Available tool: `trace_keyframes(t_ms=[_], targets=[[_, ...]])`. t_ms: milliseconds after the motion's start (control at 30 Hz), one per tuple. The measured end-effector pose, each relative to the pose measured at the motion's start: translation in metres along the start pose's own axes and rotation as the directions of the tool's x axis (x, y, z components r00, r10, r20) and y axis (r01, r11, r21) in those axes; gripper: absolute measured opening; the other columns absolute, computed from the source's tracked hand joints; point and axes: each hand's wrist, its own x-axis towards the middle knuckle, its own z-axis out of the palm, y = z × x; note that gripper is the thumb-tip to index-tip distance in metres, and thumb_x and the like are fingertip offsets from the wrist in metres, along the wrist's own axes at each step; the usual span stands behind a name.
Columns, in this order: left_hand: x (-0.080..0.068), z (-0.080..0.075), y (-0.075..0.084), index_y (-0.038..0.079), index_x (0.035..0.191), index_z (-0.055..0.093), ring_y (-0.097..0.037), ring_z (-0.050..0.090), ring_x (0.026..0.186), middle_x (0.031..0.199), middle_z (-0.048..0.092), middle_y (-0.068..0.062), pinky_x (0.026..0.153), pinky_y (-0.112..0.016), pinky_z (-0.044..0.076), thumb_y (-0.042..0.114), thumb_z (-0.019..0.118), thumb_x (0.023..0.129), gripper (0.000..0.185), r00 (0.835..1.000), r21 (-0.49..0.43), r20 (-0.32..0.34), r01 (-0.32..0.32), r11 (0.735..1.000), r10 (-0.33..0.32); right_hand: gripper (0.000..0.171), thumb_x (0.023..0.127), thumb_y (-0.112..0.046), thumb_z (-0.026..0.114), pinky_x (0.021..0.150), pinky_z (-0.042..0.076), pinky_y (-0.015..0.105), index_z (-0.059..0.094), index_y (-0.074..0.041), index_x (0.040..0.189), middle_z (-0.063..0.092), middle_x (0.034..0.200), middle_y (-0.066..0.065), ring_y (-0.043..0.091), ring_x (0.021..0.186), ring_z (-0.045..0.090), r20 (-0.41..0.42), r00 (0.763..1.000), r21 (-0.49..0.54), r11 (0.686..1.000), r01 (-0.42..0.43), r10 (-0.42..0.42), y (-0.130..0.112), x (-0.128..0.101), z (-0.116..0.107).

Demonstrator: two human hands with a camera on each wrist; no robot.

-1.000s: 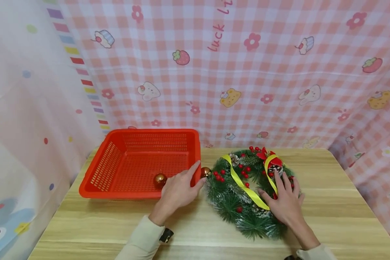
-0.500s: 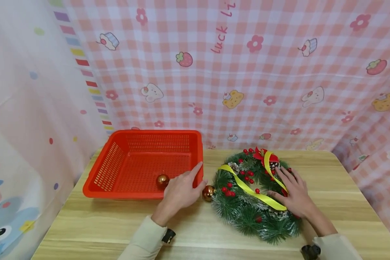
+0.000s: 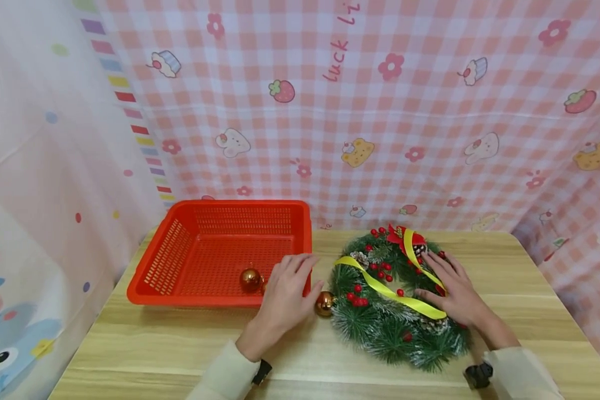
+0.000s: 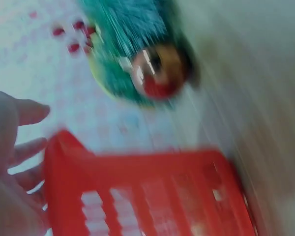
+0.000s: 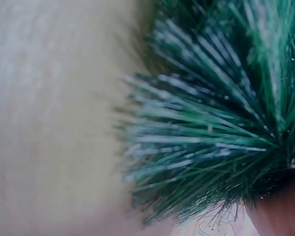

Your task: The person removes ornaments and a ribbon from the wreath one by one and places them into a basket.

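Note:
A green wreath (image 3: 375,328) with red berries, pinecones and a yellow ribbon (image 3: 380,288) lies on the table's right half. My right hand (image 3: 455,294) rests on its right side, thumb near the inner ring and fingers stretched over the greenery. Between wreath and basket sits a copper bauble (image 3: 325,304), close against the needles in the left wrist view. My left hand (image 3: 287,291) hovers over the near right corner of the red basket (image 3: 195,300), fingers slightly bent, nothing held. A copper bauble (image 3: 250,279) lies inside, another partly hidden behind my hand.
The red basket takes up the table's left half, near the back. Behind the wooden table (image 3: 180,350) hangs a pink checked cloth (image 3: 300,122), with a pale printed cloth (image 3: 25,183) at the left. Each wrist carries a black band.
The wreath has shifted right with my right hand on it. The bauble beside it has come nearer to me. My left hand has lifted from the basket's rim, its pointing index finger now bent.

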Motion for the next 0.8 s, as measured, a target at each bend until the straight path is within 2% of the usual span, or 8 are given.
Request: trace_keyframes(t_ms=[67, 133, 267, 367, 433, 533, 633, 800], targets=[[-0.003, 0.001, 0.011, 0.007, 0.126, 0.064, -0.023, 0.058, 0.109, 0.123, 0.066, -0.009, 0.088, -0.035, 0.050, 0.016, 0.077, 0.085, 0.044, 0.997, -0.100, -0.033, -0.069, 0.993, 0.066, 0.085, 0.092, -0.044, 0.067, 0.104, 0.013, 0.077, 0.022, -0.015, 0.159, 0.023, 0.161, 0.021, 0.047, 0.148, 0.002, 0.007, 1.000, -0.008, 1.000, -0.001, 0.001, -0.001, 0.001, 0.000], [-0.007, 0.003, 0.023, 0.007, 0.126, 0.063, -0.021, 0.058, 0.113, 0.125, 0.065, -0.008, 0.094, -0.034, 0.049, 0.015, 0.074, 0.087, 0.042, 0.997, -0.230, 0.000, -0.077, 0.970, 0.080, 0.085, 0.093, -0.044, 0.066, 0.104, 0.013, 0.077, 0.023, -0.014, 0.158, 0.023, 0.160, 0.021, 0.047, 0.148, 0.003, 0.006, 1.000, -0.017, 1.000, 0.003, -0.003, -0.001, 0.001, 0.000], [-0.017, 0.008, 0.042, 0.009, 0.134, 0.057, -0.019, 0.053, 0.126, 0.135, 0.059, -0.006, 0.105, -0.038, 0.045, 0.017, 0.066, 0.094, 0.042, 0.983, -0.421, 0.184, 0.081, 0.903, -0.003, 0.084, 0.093, -0.043, 0.066, 0.104, 0.012, 0.077, 0.023, -0.014, 0.158, 0.023, 0.160, 0.021, 0.047, 0.148, 0.003, 0.008, 1.000, -0.018, 1.000, 0.002, -0.002, -0.002, 0.002, -0.001], [-0.024, 0.015, 0.049, 0.013, 0.142, 0.049, -0.022, 0.047, 0.133, 0.144, 0.052, -0.005, 0.108, -0.044, 0.041, 0.018, 0.062, 0.097, 0.047, 0.951, -0.439, 0.300, 0.202, 0.876, -0.069, 0.085, 0.092, -0.042, 0.067, 0.104, 0.013, 0.077, 0.023, -0.013, 0.158, 0.023, 0.160, 0.021, 0.046, 0.149, 0.002, 0.007, 1.000, -0.017, 1.000, 0.004, -0.004, -0.002, 0.001, -0.001], [-0.028, 0.021, 0.050, 0.014, 0.146, 0.044, -0.026, 0.042, 0.137, 0.149, 0.047, -0.008, 0.110, -0.049, 0.038, 0.018, 0.059, 0.098, 0.051, 0.936, -0.430, 0.337, 0.246, 0.869, -0.099, 0.085, 0.092, -0.042, 0.068, 0.104, 0.013, 0.076, 0.024, -0.013, 0.158, 0.024, 0.160, 0.021, 0.046, 0.148, 0.003, 0.006, 1.000, -0.019, 1.000, 0.003, -0.003, -0.002, 0.000, -0.002], [-0.032, 0.029, 0.049, 0.013, 0.151, 0.038, -0.032, 0.034, 0.143, 0.154, 0.040, -0.011, 0.112, -0.054, 0.032, 0.016, 0.055, 0.100, 0.054, 0.920, -0.439, 0.361, 0.310, 0.843, -0.150, 0.085, 0.092, -0.043, 0.067, 0.104, 0.014, 0.076, 0.024, -0.013, 0.158, 0.024, 0.160, 0.021, 0.046, 0.148, 0.003, 0.010, 1.000, -0.023, 1.000, 0.001, 0.000, -0.003, 0.000, -0.003], [-0.033, 0.037, 0.045, 0.010, 0.151, 0.036, -0.035, 0.028, 0.145, 0.155, 0.038, -0.012, 0.114, -0.058, 0.028, 0.012, 0.050, 0.101, 0.052, 0.907, -0.471, 0.370, 0.371, 0.800, -0.203, 0.085, 0.092, -0.043, 0.067, 0.104, 0.014, 0.076, 0.023, -0.013, 0.158, 0.024, 0.160, 0.021, 0.046, 0.148, 0.003, 0.008, 1.000, -0.029, 1.000, 0.004, -0.003, -0.002, 0.000, -0.002], [-0.032, 0.048, 0.036, 0.008, 0.149, 0.038, -0.033, 0.034, 0.142, 0.151, 0.041, -0.014, 0.113, -0.056, 0.029, 0.007, 0.046, 0.101, 0.049, 0.871, -0.475, 0.399, 0.465, 0.747, -0.287, 0.084, 0.092, -0.044, 0.067, 0.103, 0.015, 0.077, 0.023, -0.014, 0.158, 0.024, 0.160, 0.021, 0.046, 0.148, 0.003, 0.002, 1.000, -0.030, 1.000, 0.005, -0.005, -0.001, 0.000, -0.001]])
